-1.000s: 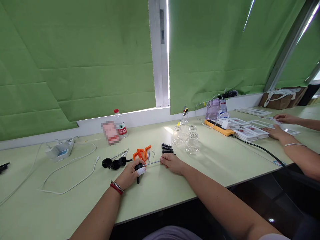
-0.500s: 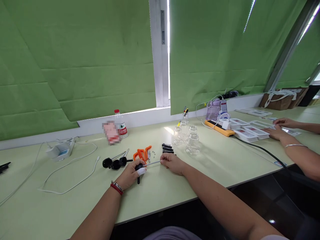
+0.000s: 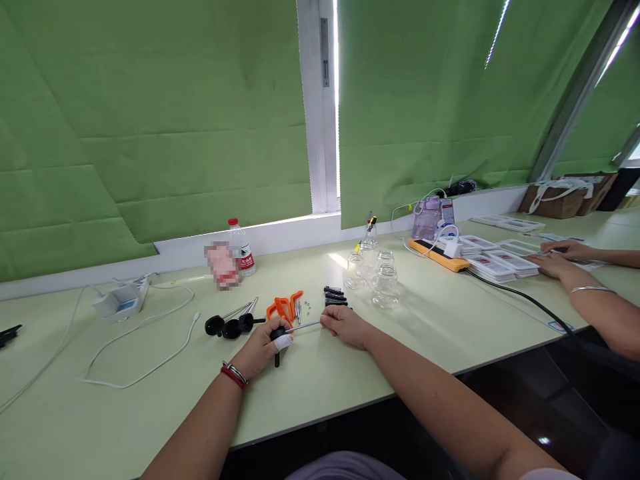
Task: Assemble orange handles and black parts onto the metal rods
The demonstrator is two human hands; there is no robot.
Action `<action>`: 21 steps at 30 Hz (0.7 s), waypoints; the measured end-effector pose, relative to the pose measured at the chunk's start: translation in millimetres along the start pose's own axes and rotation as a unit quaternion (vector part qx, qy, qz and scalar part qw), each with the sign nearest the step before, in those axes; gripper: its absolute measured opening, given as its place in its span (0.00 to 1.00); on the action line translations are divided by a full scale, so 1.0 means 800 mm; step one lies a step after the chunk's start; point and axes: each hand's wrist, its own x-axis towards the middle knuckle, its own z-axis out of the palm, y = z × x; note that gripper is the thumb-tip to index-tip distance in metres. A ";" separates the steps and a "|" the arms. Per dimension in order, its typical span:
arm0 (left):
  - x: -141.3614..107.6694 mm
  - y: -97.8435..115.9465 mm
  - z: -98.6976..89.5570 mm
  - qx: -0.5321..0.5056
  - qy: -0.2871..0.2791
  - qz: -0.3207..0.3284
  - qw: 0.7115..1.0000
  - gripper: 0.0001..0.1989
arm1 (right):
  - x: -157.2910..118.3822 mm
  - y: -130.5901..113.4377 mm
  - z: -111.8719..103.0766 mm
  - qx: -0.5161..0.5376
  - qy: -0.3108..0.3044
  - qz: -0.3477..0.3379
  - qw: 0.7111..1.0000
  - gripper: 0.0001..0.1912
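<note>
My left hand [image 3: 267, 343] is wrapped around a black round part [image 3: 278, 333] with a thin metal rod [image 3: 305, 326]. The rod points right, and the fingertips of my right hand [image 3: 345, 325] pinch its far end; anything small between them is hidden. A white wrap covers my left thumb. Beyond my left hand lie similar black cup-shaped parts [image 3: 231, 329] with metal rods. Orange crank-shaped pieces [image 3: 283, 308], short metal pins [image 3: 299, 311] and several tiny nuts or rings [image 3: 308, 307] lie behind the rod. Black pieces with springs [image 3: 334, 295] sit just past my right hand.
Several clear glass jars [image 3: 385, 288] stand right of centre. An orange power strip [image 3: 440, 257] has a black cable trailing to the table edge. At right, a co-worker's hands [image 3: 553, 263] are near stacked white cards [image 3: 500, 263]. A water bottle [image 3: 245, 257] and white cable [image 3: 135, 383] are left.
My hands and the rod stay almost in place. At right, the co-worker's farther hand has shifted slightly left and down.
</note>
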 end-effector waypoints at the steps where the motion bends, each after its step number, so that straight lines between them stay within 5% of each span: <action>1: 0.000 0.000 0.000 0.000 0.001 0.000 1.000 0.11 | 0.000 0.000 0.000 -0.003 0.001 -0.005 1.000 0.08; 21: 0.000 0.000 0.000 -0.009 0.000 -0.010 1.000 0.12 | 0.000 0.002 -0.002 -0.013 -0.017 -0.006 1.000 0.13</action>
